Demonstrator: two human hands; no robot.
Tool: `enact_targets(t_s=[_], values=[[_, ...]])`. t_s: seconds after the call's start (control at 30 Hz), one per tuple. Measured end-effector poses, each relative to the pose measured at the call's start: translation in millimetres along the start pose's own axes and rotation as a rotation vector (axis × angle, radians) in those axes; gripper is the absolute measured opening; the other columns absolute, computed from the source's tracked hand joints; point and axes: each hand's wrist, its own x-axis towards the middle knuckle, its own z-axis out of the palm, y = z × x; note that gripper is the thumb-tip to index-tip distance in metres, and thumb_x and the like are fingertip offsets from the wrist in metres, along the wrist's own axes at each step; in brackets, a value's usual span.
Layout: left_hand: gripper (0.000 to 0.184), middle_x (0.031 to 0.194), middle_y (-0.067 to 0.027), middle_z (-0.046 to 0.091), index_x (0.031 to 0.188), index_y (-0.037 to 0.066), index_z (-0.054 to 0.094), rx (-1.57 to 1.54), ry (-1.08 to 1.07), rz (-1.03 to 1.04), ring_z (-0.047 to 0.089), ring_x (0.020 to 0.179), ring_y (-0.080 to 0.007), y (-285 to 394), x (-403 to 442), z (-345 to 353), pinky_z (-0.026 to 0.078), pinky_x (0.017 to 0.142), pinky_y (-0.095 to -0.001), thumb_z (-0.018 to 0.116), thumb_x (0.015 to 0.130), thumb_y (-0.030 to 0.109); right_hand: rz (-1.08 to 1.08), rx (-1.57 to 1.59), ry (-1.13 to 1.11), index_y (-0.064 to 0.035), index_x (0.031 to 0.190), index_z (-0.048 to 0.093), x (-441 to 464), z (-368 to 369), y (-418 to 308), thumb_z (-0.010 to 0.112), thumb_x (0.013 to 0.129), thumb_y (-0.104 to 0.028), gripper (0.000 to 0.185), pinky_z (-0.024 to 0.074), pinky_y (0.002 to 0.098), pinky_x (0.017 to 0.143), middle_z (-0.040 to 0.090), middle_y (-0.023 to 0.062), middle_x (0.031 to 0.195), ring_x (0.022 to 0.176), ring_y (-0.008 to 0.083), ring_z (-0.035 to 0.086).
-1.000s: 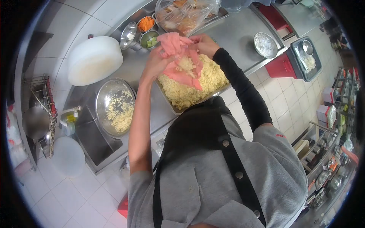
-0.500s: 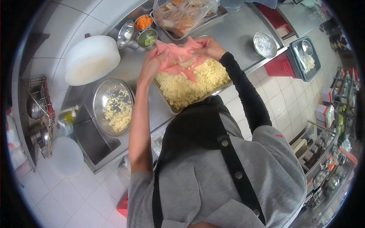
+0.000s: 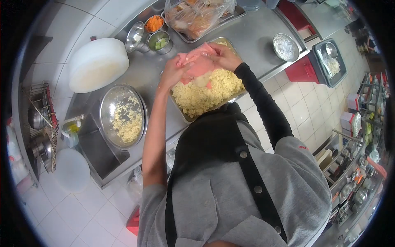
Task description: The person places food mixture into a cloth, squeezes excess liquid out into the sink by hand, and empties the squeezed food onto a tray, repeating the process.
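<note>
A pink cloth (image 3: pixel 197 64) is gathered between my two hands over a metal tray (image 3: pixel 184 117) of pale yellow crumbly food (image 3: pixel 210 96), which looks like cooked grain or rice. My left hand (image 3: pixel 175 73) has its fingers closed on the cloth's left side. On the far right side, my right hand (image 3: pixel 225 57) pinches the cloth with its fingers. A pale lump (image 3: pixel 201 80) shows at the cloth's near edge, lying against the food; what it is I cannot make out. The cloth hides part of the tray's far half.
Left of the tray sits a steel bowl (image 3: pixel 123 127) with yellow bits, beside a sink (image 3: pixel 101 154). Small metal cups hold orange shreds (image 3: pixel 154 23) and green pieces (image 3: pixel 161 43). Behind are a plastic-covered tray (image 3: pixel 197 18) and a white tub (image 3: pixel 98 65). A foil-like bowl (image 3: pixel 286 47) stands right.
Both hands have moved slightly nearer and bunched the cloth more tightly. More of the tray's far right corner now shows, with yellow food in it.
</note>
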Motion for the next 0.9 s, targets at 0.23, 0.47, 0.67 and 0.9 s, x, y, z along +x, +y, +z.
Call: enact_targets(t_s=[0.23, 0.47, 0.67, 0.9], values=[[0.021, 0.093, -0.0009, 0.066, 0.113, 0.003, 0.065, -0.454, 0.031, -0.034, 0.066, 0.075, -0.0097, -16.6, 1.0, -6.8, 0.052, 0.065, -0.0235, 0.070, 0.094, 0.009, -0.438, -0.816, 0.300, -0.0047, 0.144, 0.043, -72.3, 29.4, 6.1, 0.075, 0.087, -0.034, 0.072, 0.0355, 0.0532, 0.110, 0.035, 0.0251, 0.151, 0.138, 0.0436, 0.039], [0.027, 0.107, -0.0039, 0.069, 0.118, 0.002, 0.064, -0.802, -0.020, -0.013, 0.066, 0.092, -0.0109, 20.2, -9.2, -11.9, 0.053, 0.080, -0.0265, 0.069, 0.092, 0.003, -0.660, -0.744, 0.080, -0.0062, 0.140, 0.048, -78.4, 48.5, 19.2, 0.072, 0.087, -0.029, 0.062, 0.0358, 0.0518, 0.110, 0.046, 0.0209, 0.142, 0.133, 0.0406, 0.044], [0.031, 0.111, -0.0046, 0.069, 0.121, 0.001, 0.062, -0.709, -0.023, 0.066, 0.066, 0.097, -0.0114, 28.5, -0.3, -18.4, 0.053, 0.084, -0.0277, 0.070, 0.091, 0.003, -0.611, -0.925, -0.105, -0.0066, 0.138, 0.052, -63.3, 61.0, 30.4, 0.066, 0.091, -0.031, 0.054, 0.0358, 0.0508, 0.111, 0.049, 0.0177, 0.141, 0.133, 0.0357, 0.046], [0.029, 0.112, -0.0045, 0.069, 0.120, 0.001, 0.063, -0.673, 0.012, 0.151, 0.066, 0.097, -0.0099, 47.9, -13.9, -22.3, 0.052, 0.084, -0.0259, 0.070, 0.092, 0.003, -0.644, -1.131, -0.107, -0.0112, 0.141, 0.052, -73.9, 65.3, 42.5, 0.063, 0.094, -0.035, 0.054, 0.0319, 0.0480, 0.117, 0.048, 0.0112, 0.147, 0.139, 0.0295, 0.042]])
